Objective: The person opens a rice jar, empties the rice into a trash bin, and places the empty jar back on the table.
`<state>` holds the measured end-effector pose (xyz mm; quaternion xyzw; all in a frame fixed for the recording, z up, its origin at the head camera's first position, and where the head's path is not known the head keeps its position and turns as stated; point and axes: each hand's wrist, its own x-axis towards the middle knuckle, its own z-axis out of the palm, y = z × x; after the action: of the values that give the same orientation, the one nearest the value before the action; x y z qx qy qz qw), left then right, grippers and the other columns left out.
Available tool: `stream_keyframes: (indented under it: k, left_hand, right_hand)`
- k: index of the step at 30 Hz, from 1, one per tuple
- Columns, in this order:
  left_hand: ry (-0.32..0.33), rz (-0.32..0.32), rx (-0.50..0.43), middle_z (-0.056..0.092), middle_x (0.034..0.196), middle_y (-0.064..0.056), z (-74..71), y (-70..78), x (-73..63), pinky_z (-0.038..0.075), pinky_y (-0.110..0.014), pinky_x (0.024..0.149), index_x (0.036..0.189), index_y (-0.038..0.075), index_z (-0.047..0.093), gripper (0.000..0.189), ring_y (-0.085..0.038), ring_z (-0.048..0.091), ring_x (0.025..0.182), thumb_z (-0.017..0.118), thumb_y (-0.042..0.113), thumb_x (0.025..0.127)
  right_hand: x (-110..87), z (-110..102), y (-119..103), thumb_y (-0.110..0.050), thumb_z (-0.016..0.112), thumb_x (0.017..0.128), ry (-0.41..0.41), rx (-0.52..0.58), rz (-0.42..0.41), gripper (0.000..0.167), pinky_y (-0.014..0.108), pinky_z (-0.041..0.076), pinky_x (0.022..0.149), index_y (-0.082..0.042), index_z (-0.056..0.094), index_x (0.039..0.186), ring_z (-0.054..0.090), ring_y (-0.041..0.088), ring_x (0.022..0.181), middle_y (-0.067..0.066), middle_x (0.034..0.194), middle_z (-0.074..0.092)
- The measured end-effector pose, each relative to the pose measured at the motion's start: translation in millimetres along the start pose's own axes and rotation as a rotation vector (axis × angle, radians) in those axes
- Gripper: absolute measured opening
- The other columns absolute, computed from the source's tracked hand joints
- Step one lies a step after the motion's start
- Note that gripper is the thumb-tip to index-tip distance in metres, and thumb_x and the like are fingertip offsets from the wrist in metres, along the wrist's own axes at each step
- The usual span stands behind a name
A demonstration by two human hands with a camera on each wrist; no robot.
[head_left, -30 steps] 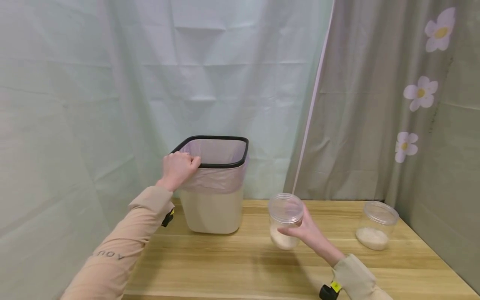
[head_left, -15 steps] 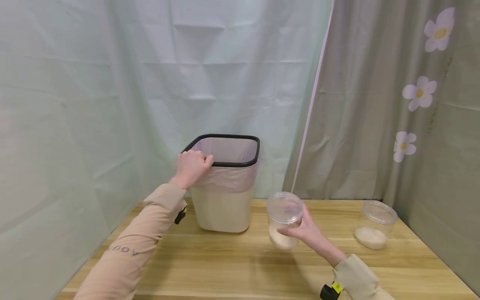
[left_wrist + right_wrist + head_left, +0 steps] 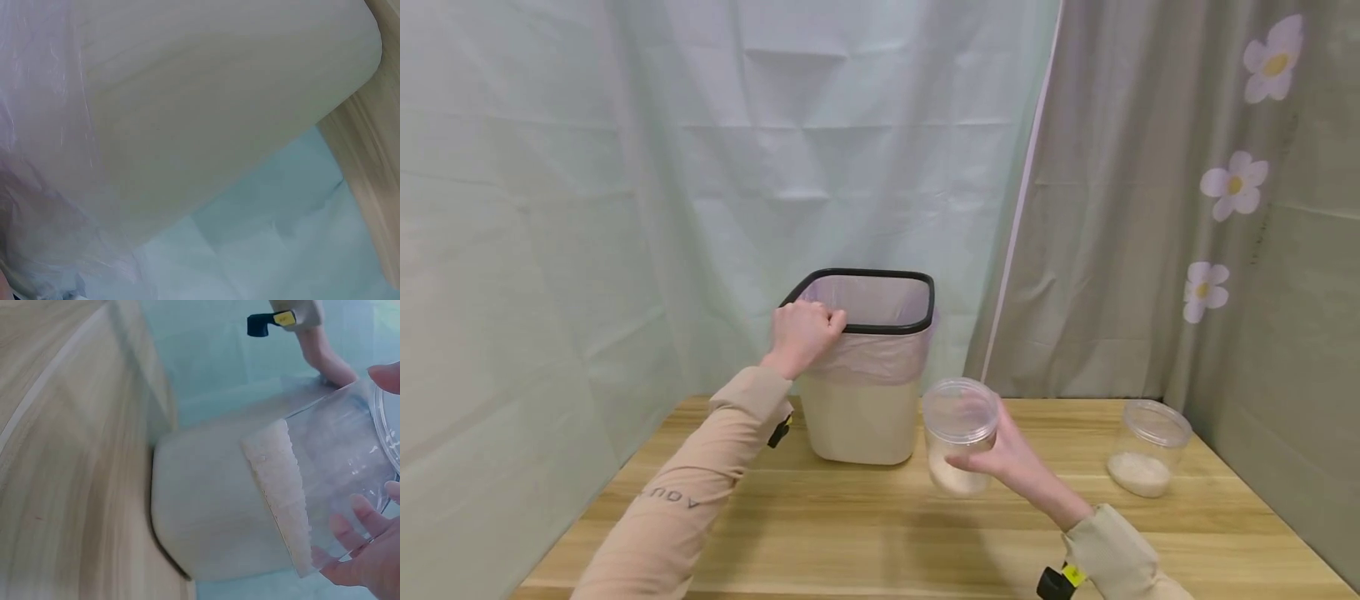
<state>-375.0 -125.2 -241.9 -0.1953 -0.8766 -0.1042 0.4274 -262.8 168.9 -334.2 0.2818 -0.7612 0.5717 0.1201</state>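
Observation:
My left hand (image 3: 805,335) grips the black rim (image 3: 887,329) of a cream trash bin (image 3: 861,425) at its near left corner. A thin translucent bin liner (image 3: 880,358) hangs folded over the outside, and it fills the left side of the left wrist view. To the right of the bin, my right hand (image 3: 1011,454) holds a clear lidded jar (image 3: 331,469) round its side, raised off the table. White rice-like grains (image 3: 281,494) lie in the bottom of that jar. The left fingertips are hidden behind the rim.
A second clear jar (image 3: 1148,450) with similar white grains stands at the right of the wooden table (image 3: 850,533). Pale green curtain (image 3: 850,167) hangs behind and to the left, grey curtain (image 3: 1105,250) with printed flowers to the right.
The bin has slid to the right along with my left hand. My right hand has brought the held jar slightly left and up, so the two are closer together.

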Motion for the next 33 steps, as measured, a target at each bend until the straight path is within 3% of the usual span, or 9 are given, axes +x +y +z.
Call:
stream_keyframes:
  k: [8,17,28,33]
  left_hand:
    - [0.053,0.021,0.005,0.023,0.039,0.005,5.7,7.4,0.8,0.025,-0.034,0.035,0.037,0.018,0.028,0.044,-0.016,0.026,0.039,0.041,0.022,0.079]
    - [0.033,0.001,0.028,0.030,0.038,0.002,13.8,19.8,1.4,0.030,-0.037,0.036,0.037,0.017,0.031,0.045,-0.021,0.036,0.037,0.044,0.023,0.080]
    - [0.060,0.003,0.043,0.034,0.038,0.000,18.1,37.4,8.4,0.030,-0.038,0.036,0.036,0.017,0.033,0.043,-0.022,0.037,0.036,0.042,0.024,0.077]
    - [0.056,-0.001,0.043,0.036,0.039,0.000,19.9,45.5,10.4,0.031,-0.039,0.037,0.035,0.018,0.035,0.043,-0.024,0.039,0.037,0.042,0.025,0.078]
  right_hand:
    - [5.2,4,-9,-0.006,0.080,0.062,0.028,-0.024,-0.039,0.082,0.048,0.032,0.088,-0.003,0.033,0.130,0.046,0.028,0.103,0.014,0.114,0.047]
    - [10.6,4,-13,-0.004,0.080,0.062,0.054,-0.036,-0.056,0.081,0.046,0.034,0.087,-0.004,0.034,0.130,0.048,0.026,0.102,0.014,0.112,0.048]
    - [22.3,1,-14,-0.006,0.079,0.065,0.087,-0.014,0.003,0.078,0.044,0.038,0.084,-0.007,0.035,0.130,0.047,0.028,0.103,0.016,0.114,0.047]
    - [23.0,-2,-14,-0.008,0.079,0.064,0.099,-0.053,0.008,0.079,0.044,0.037,0.084,-0.008,0.036,0.130,0.048,0.027,0.101,0.015,0.112,0.048]
